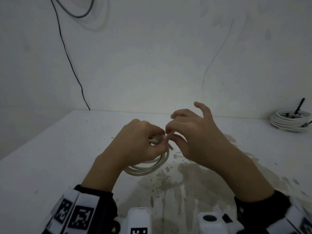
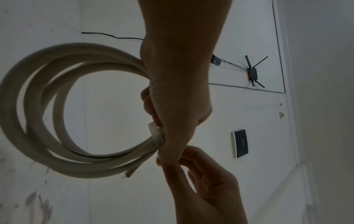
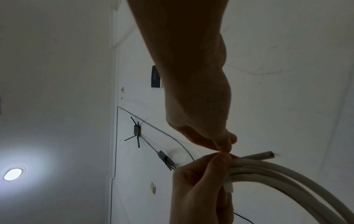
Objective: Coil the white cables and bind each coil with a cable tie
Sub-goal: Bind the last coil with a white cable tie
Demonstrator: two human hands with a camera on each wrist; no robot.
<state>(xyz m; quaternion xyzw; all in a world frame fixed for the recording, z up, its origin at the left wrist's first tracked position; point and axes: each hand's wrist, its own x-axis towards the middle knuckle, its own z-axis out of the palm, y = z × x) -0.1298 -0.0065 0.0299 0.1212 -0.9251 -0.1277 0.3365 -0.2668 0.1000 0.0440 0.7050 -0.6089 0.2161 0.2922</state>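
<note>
A coil of white cable [image 1: 152,168] hangs just above the table, and my left hand [image 1: 158,135] grips its top bundle. In the left wrist view the coil [image 2: 38,121] loops to the left of that hand [image 2: 180,128], with one loose cable end [image 2: 130,172] sticking out. A white cable tie [image 2: 155,133] wraps the strands beside my left fingers; the right wrist view shows the tie [image 3: 229,187] too. My right hand [image 1: 168,134] pinches the tie's thin tail between thumb and forefinger, right against the left fingertips, its other fingers spread.
A second white coil [image 1: 290,122] lies at the table's far right with a black tie [image 1: 299,108] sticking up from it. A black wire [image 1: 70,65] runs down the wall to the table's back edge. Brown stains [image 1: 177,179] mark the table [image 1: 50,149] below my hands.
</note>
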